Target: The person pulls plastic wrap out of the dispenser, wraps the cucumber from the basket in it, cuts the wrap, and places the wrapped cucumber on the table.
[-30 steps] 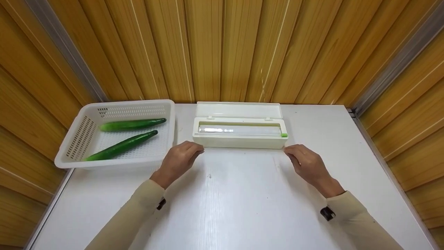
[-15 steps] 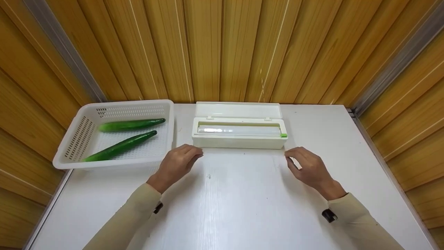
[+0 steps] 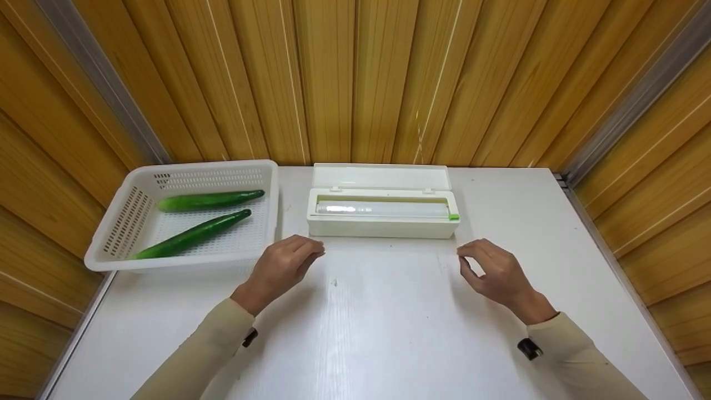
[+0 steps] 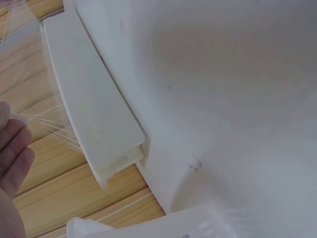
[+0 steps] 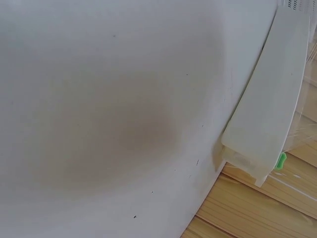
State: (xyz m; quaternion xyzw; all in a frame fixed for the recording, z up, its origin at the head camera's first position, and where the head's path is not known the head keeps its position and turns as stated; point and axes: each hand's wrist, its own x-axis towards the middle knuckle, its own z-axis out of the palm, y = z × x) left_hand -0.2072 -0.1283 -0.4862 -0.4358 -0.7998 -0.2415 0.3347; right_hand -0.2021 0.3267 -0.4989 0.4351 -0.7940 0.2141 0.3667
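Observation:
A white cling film dispenser (image 3: 383,229) stands on the table with its lid (image 3: 382,176) tipped back. Its roll of film (image 3: 383,209) shows through the top opening, and a green cutter slider (image 3: 454,216) sits at the right end. My left hand (image 3: 280,268) pinches the clear cling film (image 4: 34,69), which stretches from the dispenser in the left wrist view. Just off the dispenser's front right corner, my right hand (image 3: 496,272) pinches the film's other corner, thumb and fingertips together. This hand is out of the right wrist view, where film (image 5: 297,134) shows beside the dispenser.
A white perforated basket (image 3: 183,265) stands at the table's left, close to my left hand. Two cucumbers (image 3: 214,200) lie in it. Behind the white table (image 3: 389,333) rises a wood-patterned wall (image 3: 355,83), with panels on both sides.
Both hands have drawn slightly back from the dispenser toward the person, fingertips still pinched. The dispenser and the basket look almost unmoved.

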